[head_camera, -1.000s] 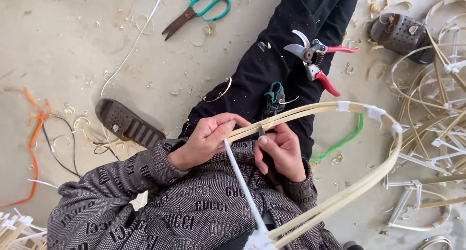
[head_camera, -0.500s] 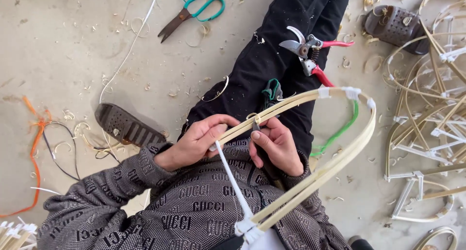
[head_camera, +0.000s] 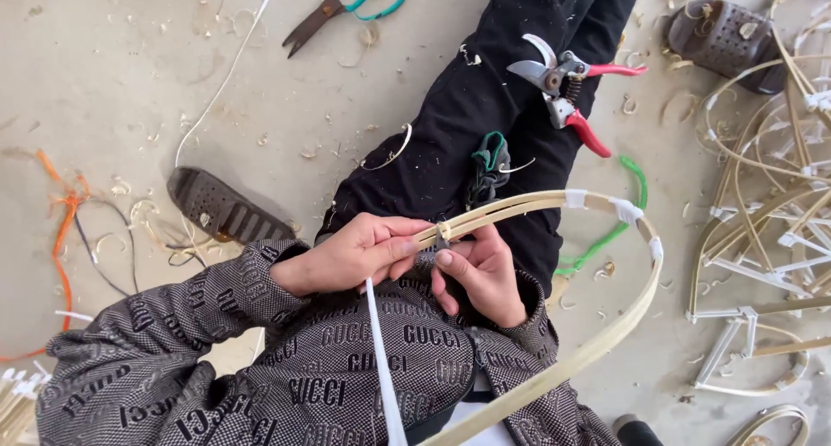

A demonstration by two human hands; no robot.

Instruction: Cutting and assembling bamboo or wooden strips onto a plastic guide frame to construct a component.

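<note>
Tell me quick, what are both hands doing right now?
Left hand: closed, pinching the bamboo strips.
Right hand: closed on the same strips, thumb pressing the joint.

Both forearms come in from the bottom of the view, bent at the elbows so the hands meet over the lap. The left hand [head_camera: 359,254] lies palm down, fingers stretched rightward and pinched at the tips. The right hand [head_camera: 485,273] faces it, knuckles up, thumb pressed forward, fingers curled; its fingertips seem tucked underneath, hidden.

Pale, smooth bamboo hoop [head_camera: 606,342]; matt concrete floor [head_camera: 112,82]; seemingly dull metal pruner blades [head_camera: 541,65].
</note>
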